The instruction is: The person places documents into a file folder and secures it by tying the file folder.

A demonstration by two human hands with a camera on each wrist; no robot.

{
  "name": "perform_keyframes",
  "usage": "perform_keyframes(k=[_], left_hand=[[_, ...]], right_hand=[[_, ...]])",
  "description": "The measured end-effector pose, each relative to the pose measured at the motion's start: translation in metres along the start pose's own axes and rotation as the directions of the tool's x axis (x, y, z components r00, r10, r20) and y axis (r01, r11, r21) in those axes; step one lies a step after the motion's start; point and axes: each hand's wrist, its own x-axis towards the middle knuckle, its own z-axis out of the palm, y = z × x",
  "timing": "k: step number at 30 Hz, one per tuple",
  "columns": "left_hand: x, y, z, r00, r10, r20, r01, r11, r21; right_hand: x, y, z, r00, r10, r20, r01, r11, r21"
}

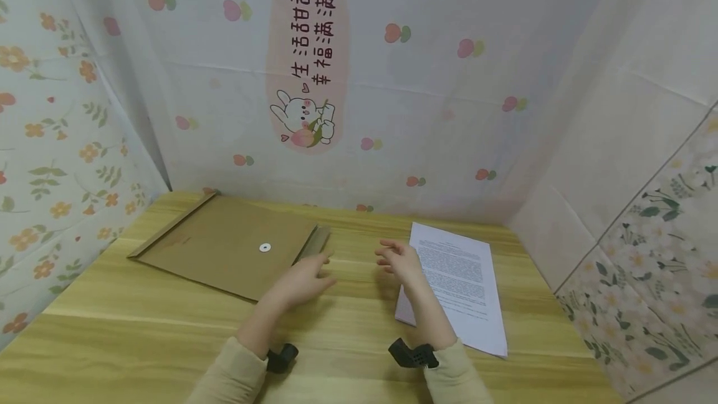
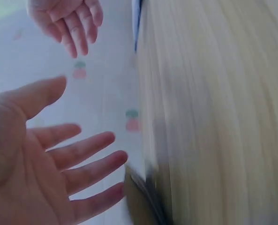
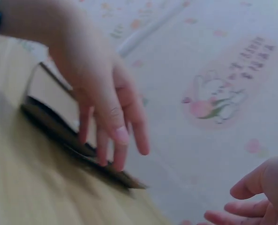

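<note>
A brown kraft-paper document envelope with a white round button lies on the left of the table, its flap side toward the middle. My left hand hovers by the envelope's right end, fingers spread and holding nothing; the left wrist view shows its open palm. At the right lies a stack of printed paper. Beside the stack's left edge is my right hand, fingers loosely bent with nothing in them. In the right wrist view the envelope's end gapes a little below the left hand.
The wood-grain table is bounded by a printed cloth at the back and patterned cloths at both sides. Each wrist wears a black camera.
</note>
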Motion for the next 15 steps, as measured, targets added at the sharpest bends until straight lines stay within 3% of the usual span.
perform_keyframes(k=[6, 8, 15], left_hand=[[0.016, 0.020, 0.023, 0.998, 0.009, -0.067, -0.019, 0.989, -0.148], [0.020, 0.027, 0.031, 0.998, 0.008, -0.068, -0.023, 0.976, -0.215], [0.032, 0.048, 0.059, 0.998, -0.061, -0.027, 0.045, 0.917, -0.397]], right_hand=[[-0.002, -0.006, -0.042, 0.997, 0.050, -0.067, -0.053, 0.998, -0.040], [-0.005, -0.008, -0.058, 0.993, 0.080, -0.082, -0.084, 0.995, -0.048], [-0.017, -0.001, -0.113, 0.971, 0.203, -0.125, -0.215, 0.972, -0.093]])
